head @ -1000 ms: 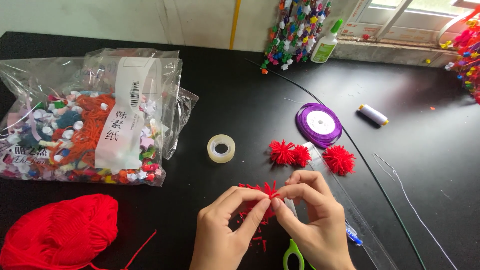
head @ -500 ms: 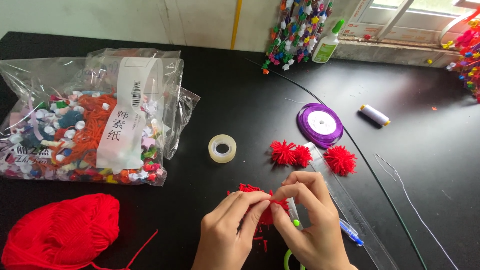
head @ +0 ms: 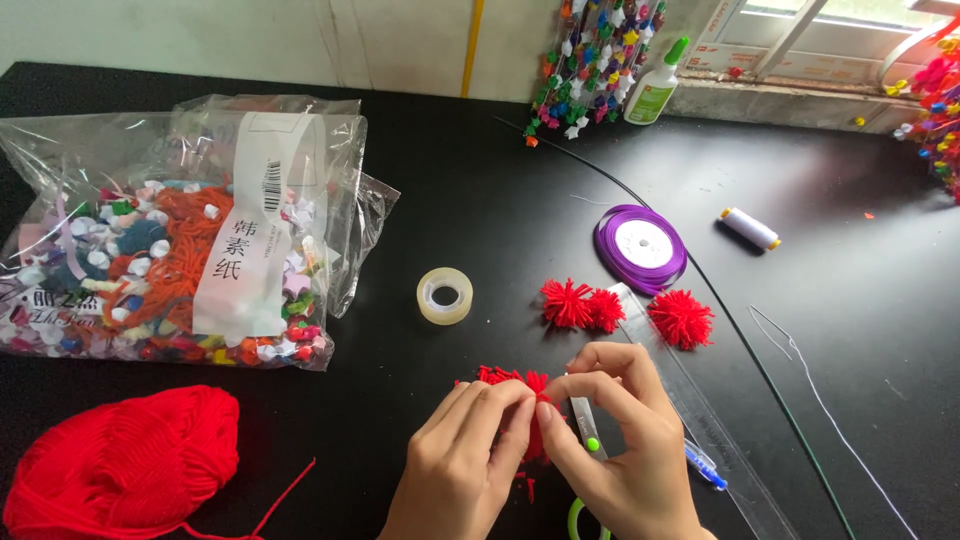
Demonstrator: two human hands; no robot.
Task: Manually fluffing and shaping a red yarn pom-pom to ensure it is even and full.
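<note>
I'm looking down on a black table [head: 480, 200] that fills nearly all my view. Along its far edge runs a pale wall [head: 250, 40]; at far right, a white-framed window [head: 830, 30] above a grey sill [head: 800, 105] lets in daylight.

Our hands have sunk lower in view since a second ago. Our left hand [head: 465, 465] and right hand [head: 615, 445] now pinch the red pompom [head: 520, 395] tighter, thumbs meeting. The green-handled scissors [head: 588, 470] now lie half hidden under our right fingers [head: 560, 440].
</note>
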